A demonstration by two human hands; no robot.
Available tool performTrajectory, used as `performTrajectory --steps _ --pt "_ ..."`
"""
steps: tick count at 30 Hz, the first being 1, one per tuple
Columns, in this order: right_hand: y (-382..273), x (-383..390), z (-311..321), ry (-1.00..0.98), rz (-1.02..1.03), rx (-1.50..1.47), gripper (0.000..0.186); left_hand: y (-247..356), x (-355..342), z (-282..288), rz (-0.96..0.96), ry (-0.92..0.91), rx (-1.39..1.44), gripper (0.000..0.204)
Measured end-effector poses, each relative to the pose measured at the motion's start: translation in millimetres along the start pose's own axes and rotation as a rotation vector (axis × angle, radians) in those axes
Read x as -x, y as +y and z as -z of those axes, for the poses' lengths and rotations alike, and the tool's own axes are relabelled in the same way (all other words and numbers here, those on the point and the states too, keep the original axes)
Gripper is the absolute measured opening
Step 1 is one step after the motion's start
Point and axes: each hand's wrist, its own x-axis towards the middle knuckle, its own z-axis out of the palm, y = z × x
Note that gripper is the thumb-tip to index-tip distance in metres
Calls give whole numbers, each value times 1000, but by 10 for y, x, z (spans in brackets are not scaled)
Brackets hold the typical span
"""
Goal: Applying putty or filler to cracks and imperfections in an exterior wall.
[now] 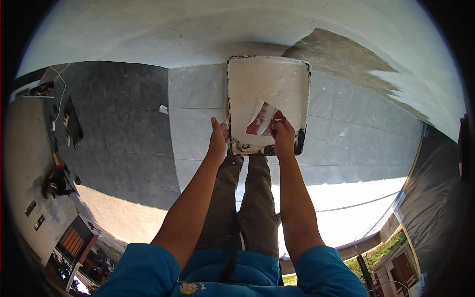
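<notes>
Centrally, toward one o'clock, a white-coated tray (284,81) with chipped black edges sits before a person in a blue shirt (324,270). Low in it, around six o'clock, the right hand (283,136) pinches a dark red, white-smeared scraper (258,123). The left hand (217,137) curls beside the rim's eight o'clock; whether it grips cannot be told.

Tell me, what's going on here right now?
The right hand holds a flat, dark red piece smeared with white, over the pale-coated tray; whether the piece touches the tray is unclear. The left hand is at the tray's left edge, but its grip can't be made out. Beyond the tray, a pale wall has a darker, brownish-grey patch to the right.
</notes>
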Motion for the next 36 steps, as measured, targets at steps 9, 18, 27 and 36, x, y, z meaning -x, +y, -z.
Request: performTrajectory --steps 9,18,27,36 --pt "90 11 41 -1 184 1 23 -22 -24 0 8 42 37 115" --pt "124 -142 11 253 307 920 25 17 32 -58 0 11 27 112" --pt "471 54 -428 46 32 648 26 -12 13 93 10 -43 35 112" --pt "496 -25 -457 163 137 189 20 -56 -12 85 -12 -76 62 113"
